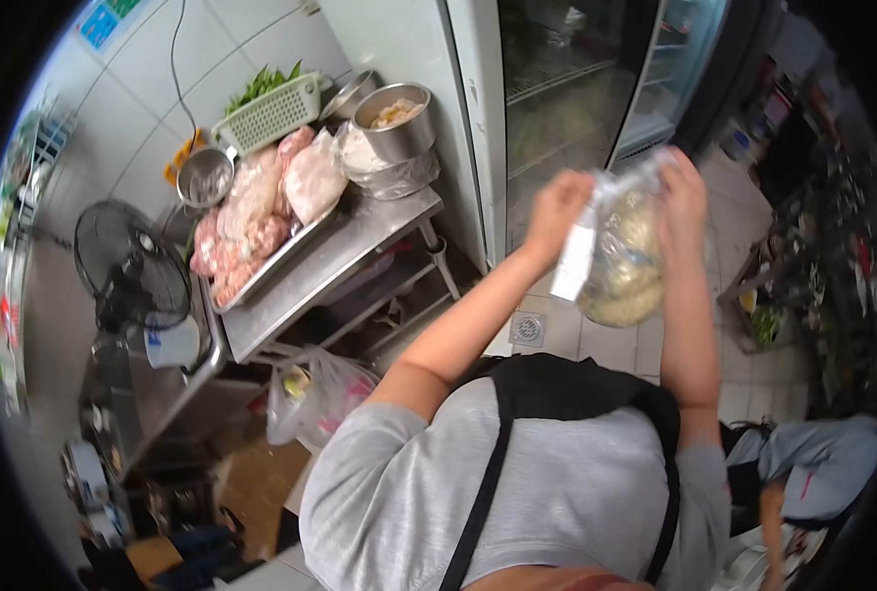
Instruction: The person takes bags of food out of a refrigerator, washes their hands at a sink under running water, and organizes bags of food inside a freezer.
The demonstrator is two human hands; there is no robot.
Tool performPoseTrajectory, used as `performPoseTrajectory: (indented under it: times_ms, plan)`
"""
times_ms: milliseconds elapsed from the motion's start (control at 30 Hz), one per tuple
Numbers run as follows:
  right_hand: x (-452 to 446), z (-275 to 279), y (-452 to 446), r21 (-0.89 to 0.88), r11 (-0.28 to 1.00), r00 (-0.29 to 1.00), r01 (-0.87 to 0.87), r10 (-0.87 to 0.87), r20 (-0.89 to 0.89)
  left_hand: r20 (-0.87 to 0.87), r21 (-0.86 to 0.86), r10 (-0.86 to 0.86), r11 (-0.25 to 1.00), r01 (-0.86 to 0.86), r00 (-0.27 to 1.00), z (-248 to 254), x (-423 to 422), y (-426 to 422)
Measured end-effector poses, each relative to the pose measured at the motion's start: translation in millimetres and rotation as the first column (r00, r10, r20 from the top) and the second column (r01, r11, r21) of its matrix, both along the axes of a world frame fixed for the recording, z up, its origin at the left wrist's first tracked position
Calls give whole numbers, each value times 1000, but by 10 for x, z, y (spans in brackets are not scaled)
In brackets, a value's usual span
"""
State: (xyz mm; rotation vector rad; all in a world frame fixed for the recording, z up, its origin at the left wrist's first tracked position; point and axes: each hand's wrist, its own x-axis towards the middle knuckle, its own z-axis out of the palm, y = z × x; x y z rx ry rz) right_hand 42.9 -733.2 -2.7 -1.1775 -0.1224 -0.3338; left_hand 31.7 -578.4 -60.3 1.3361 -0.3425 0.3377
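A clear plastic bag point(627, 258) with pale, yellowish contents hangs between my two hands in front of my chest; I cannot make out what the contents are. My left hand point(561, 209) is closed on the bag's upper left edge. On the other side, my right hand point(682, 192) grips the top right corner, its fingers partly hidden by the plastic. Below my left hand a white, flat piece point(576, 260) lies against the bag's side; whether it is a label or paper does not show.
To the left, a steel table point(379, 231) bears a tray point(291, 241) of bagged raw meat, a green basket point(271, 110) of leaves and a steel pot point(396, 120). A glass-doored fridge point(566, 89) stands ahead. A fan point(128, 261) is far left. Another person point(817, 463) bends at lower right.
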Motion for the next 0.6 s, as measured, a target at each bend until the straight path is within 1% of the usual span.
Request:
performPoseTrajectory:
  times_ms: [33,67,100,133,167,200,267,367,400,467,533,567,600]
  plan:
    - [-87,-92,-215,0,998,994,61,-61,-88,-190,116,-185,971,209,964,-209,73,-165]
    - [-73,-277,-502,-15,992,983,127,-128,-131,-94,187,-211,956,225,973,-429,149,-386]
    - [-12,-486,-807,-27,979,965,203,-205,-162,-77,344,-240,905,252,968,-530,173,-549]
    - [48,-647,-1105,10,980,966,201,-196,-166,-97,484,-290,822,299,952,-550,178,-646]
    - [71,-764,-1327,45,978,965,202,-191,-181,-83,541,-325,779,317,942,-594,240,-733]
    - [71,-805,-1445,45,967,949,251,-236,-209,-77,596,-367,728,338,927,-629,287,-823]
    - [191,-845,-1674,55,932,909,358,-335,-246,-26,675,-262,707,210,965,-654,523,-977]
    - [433,-1023,-2043,60,916,891,396,-367,-266,48,739,-125,672,48,991,-899,916,-1179]
    - [544,-1102,-2187,68,935,914,348,-322,-246,74,749,-73,663,-7,995,-974,1071,-1225]
    - [758,-1342,-2456,88,962,949,257,-234,-210,-76,752,64,659,15,995,-966,1188,-1231]
    - [1037,-1464,-2591,96,948,926,303,-269,-266,-156,816,98,574,72,983,-1281,1510,-1224]
    - [1110,-1479,-2692,88,936,905,341,-301,-302,-308,752,109,636,171,945,-1234,1630,-1257]
    - [1204,-1462,-2770,76,938,897,339,-297,-329,-467,671,110,691,270,877,-1200,1710,-1269]
